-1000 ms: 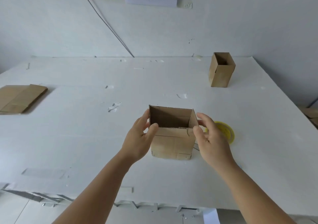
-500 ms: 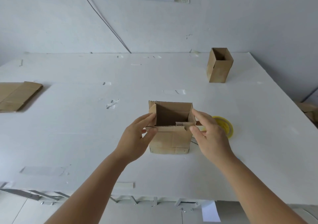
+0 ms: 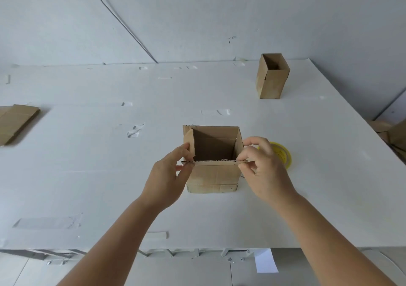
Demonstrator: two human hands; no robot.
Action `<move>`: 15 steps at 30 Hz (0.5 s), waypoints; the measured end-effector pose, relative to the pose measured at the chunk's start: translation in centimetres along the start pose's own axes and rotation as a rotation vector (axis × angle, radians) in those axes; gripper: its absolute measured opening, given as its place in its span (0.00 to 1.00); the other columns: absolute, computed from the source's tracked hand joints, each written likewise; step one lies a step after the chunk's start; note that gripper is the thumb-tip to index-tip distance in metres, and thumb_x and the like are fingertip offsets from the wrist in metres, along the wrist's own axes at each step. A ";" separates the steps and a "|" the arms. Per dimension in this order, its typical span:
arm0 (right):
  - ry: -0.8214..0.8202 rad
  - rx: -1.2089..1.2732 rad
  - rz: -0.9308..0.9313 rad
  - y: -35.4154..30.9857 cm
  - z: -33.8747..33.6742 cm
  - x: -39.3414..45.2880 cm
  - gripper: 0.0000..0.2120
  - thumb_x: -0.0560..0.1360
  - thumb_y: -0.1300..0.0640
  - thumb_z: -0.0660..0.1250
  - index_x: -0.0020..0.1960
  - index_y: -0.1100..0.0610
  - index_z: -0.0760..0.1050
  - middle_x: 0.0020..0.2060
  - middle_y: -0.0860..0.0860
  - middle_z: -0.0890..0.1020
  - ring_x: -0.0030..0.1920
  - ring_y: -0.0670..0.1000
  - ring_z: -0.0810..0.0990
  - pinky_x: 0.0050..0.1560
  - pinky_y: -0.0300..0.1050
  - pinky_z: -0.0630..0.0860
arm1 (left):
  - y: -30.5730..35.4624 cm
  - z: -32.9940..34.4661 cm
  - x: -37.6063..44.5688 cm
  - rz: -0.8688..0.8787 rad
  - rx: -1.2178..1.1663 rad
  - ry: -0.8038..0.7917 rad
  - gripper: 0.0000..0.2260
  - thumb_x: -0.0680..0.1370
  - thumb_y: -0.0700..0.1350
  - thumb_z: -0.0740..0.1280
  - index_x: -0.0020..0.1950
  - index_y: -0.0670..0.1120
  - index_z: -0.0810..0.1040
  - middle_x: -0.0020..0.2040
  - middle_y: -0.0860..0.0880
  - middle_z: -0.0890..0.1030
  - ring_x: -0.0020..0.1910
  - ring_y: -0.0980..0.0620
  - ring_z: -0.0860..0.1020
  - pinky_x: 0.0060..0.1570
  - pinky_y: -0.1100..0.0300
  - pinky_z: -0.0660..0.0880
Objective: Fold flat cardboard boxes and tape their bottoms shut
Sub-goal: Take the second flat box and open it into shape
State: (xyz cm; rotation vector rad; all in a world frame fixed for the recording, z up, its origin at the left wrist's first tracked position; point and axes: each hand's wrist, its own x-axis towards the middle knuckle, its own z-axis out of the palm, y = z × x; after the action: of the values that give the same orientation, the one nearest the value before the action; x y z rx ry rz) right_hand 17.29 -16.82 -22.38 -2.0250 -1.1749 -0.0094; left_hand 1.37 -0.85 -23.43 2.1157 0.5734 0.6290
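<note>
the open cardboard box [image 3: 214,175] stands upright on the white table [image 3: 87,175] at the centre of the frame, well in from every table edge. the left hand [image 3: 169,175] pinches the left end of the box's near top flap [image 3: 214,162] between thumb and curled fingers; the right hand [image 3: 262,164] pinches the flap's right end the same way. the flap lies roughly level across the near rim.

bare tabletop lies open to the left of the box and in front of it, down to the near table edge at the bottom of the frame. just right of the box, partly hidden behind the right hand, a yellow tape roll [image 3: 282,155] lies flat, the closest thing to the box. a second, taller folded box [image 3: 272,79] stands in the upper right, near the table's far edge and the wall, well apart. a stack of flat cardboard [image 3: 15,122] lies at the left edge of the frame. scraps of clear tape [image 3: 134,130] are stuck here and there on the surface. more cardboard [image 3: 393,132] sits beyond the table's right edge.
</note>
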 end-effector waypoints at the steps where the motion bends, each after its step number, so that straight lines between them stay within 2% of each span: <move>1: 0.008 0.012 -0.008 -0.1 0.1 0.0 0.07 0.70 0.70 0.68 0.41 0.59 0.77 0.54 0.46 0.73 0.34 0.54 0.79 0.37 0.55 0.78 | -0.1 -0.1 0.0 0.000 0.012 -0.010 0.12 0.78 0.42 0.65 0.41 0.58 0.71 0.65 0.62 0.72 0.57 0.62 0.77 0.49 0.78 0.69; 5: -0.038 0.049 -0.054 -0.1 0.5 -0.2 0.06 0.73 0.65 0.68 0.48 0.56 0.76 0.50 0.49 0.83 0.45 0.53 0.82 0.44 0.53 0.79 | -0.4 -0.5 0.1 0.025 0.113 -0.045 0.09 0.78 0.45 0.65 0.43 0.57 0.69 0.62 0.66 0.72 0.51 0.58 0.79 0.46 0.74 0.70; 7: -0.058 0.048 0.008 0.0 0.7 -0.3 0.06 0.75 0.60 0.66 0.52 0.55 0.75 0.49 0.47 0.84 0.47 0.54 0.82 0.46 0.53 0.78 | -0.5 -0.6 0.3 0.048 0.181 -0.050 0.07 0.79 0.47 0.65 0.44 0.56 0.69 0.61 0.67 0.74 0.48 0.56 0.78 0.46 0.67 0.74; 10: -0.050 0.043 0.060 0.1 1.0 0.0 0.09 0.76 0.58 0.66 0.55 0.56 0.72 0.51 0.43 0.83 0.50 0.54 0.82 0.48 0.52 0.77 | -0.6 -0.9 0.8 0.090 0.267 -0.055 0.03 0.79 0.47 0.64 0.47 0.49 0.73 0.57 0.63 0.79 0.58 0.56 0.78 0.50 0.61 0.75; 12: -0.037 0.028 0.084 0.2 1.2 0.4 0.12 0.76 0.57 0.66 0.57 0.58 0.69 0.53 0.45 0.82 0.53 0.53 0.81 0.49 0.49 0.76 | -0.8 -0.8 1.2 0.098 0.285 -0.022 0.04 0.79 0.47 0.64 0.48 0.47 0.75 0.51 0.66 0.78 0.55 0.58 0.79 0.47 0.65 0.74; 14: -0.003 0.028 0.118 0.3 1.3 0.9 0.18 0.75 0.57 0.68 0.61 0.57 0.67 0.54 0.47 0.81 0.55 0.50 0.80 0.49 0.46 0.74 | -0.8 -0.4 1.4 0.041 0.204 0.057 0.03 0.77 0.45 0.67 0.48 0.49 0.74 0.43 0.71 0.77 0.48 0.66 0.77 0.42 0.75 0.69; 15: 0.012 0.035 0.135 0.3 1.3 1.2 0.21 0.74 0.57 0.69 0.64 0.56 0.66 0.56 0.46 0.79 0.55 0.49 0.80 0.48 0.45 0.74 | -0.8 -0.1 1.5 0.007 0.155 0.106 0.06 0.76 0.44 0.68 0.50 0.51 0.73 0.41 0.72 0.77 0.45 0.69 0.76 0.42 0.77 0.68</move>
State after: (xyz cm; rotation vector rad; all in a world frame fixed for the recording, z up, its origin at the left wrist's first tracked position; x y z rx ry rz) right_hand 17.69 -15.20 -23.04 -2.0668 -1.0225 0.0652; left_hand 2.27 0.52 -23.67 2.2387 0.6934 0.7240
